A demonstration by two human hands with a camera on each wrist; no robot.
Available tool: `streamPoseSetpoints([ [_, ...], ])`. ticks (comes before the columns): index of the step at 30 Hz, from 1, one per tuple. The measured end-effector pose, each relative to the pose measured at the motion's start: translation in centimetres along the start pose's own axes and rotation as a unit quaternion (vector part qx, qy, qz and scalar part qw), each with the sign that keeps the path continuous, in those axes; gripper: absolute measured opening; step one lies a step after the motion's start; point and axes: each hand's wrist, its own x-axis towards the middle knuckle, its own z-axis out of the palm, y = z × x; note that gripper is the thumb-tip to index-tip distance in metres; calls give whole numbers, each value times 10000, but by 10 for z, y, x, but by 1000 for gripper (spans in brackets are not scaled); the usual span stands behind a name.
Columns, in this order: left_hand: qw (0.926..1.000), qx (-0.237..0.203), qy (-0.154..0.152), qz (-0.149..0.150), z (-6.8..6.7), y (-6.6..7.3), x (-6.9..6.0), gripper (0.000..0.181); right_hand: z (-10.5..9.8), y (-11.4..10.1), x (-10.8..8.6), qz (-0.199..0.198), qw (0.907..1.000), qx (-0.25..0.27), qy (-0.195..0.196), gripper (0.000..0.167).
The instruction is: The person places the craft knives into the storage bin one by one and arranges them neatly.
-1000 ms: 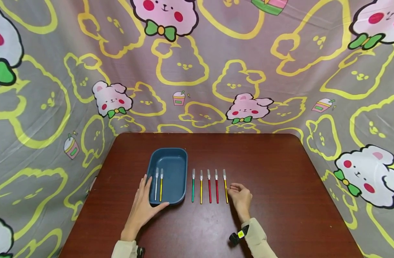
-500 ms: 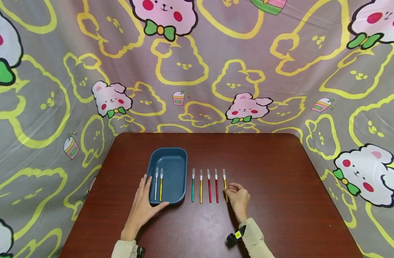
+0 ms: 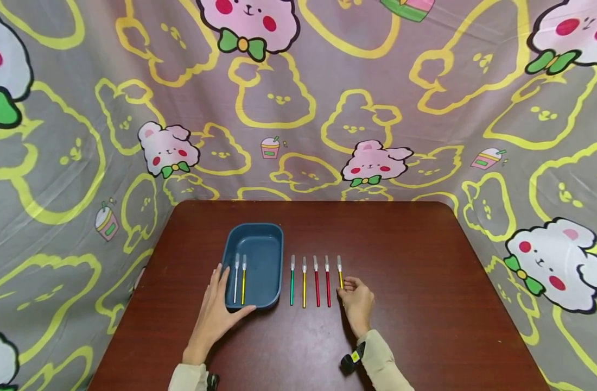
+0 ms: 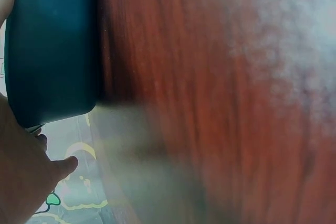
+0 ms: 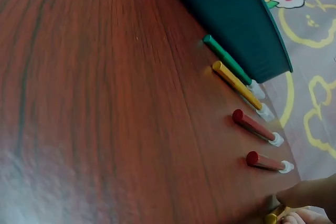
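The right hand (image 3: 358, 303) pinches the rightmost yellow pen (image 3: 340, 272) at the right end of a row on the brown table (image 3: 406, 244). Leftward lie two red pens (image 3: 317, 288), another yellow pen (image 3: 304, 289) and a green pen (image 3: 292, 287). The left hand (image 3: 216, 314), thumb spread wide, touches the blue tray (image 3: 265, 247) at its near left.

- I can pass over the reddish-brown wooden table (image 3: 420, 255), right of frame.
- The blue rectangular plastic tray (image 3: 263, 271) blocks me centre-left.
- Slim clear-capped pens (image 3: 317, 288) bar the middle.
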Motion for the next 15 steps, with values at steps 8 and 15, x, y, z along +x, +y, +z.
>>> streamPoseSetpoints([
  [8, 10000, -1, -8, 66, -1, 0, 1, 126, 1, 0, -1, -486, 9982, -319, 127, 20],
  [15, 10000, 24, -72, 13, -1, 0, 0, 126, 1, -1, 0, -621, 9970, -413, 182, 20],
])
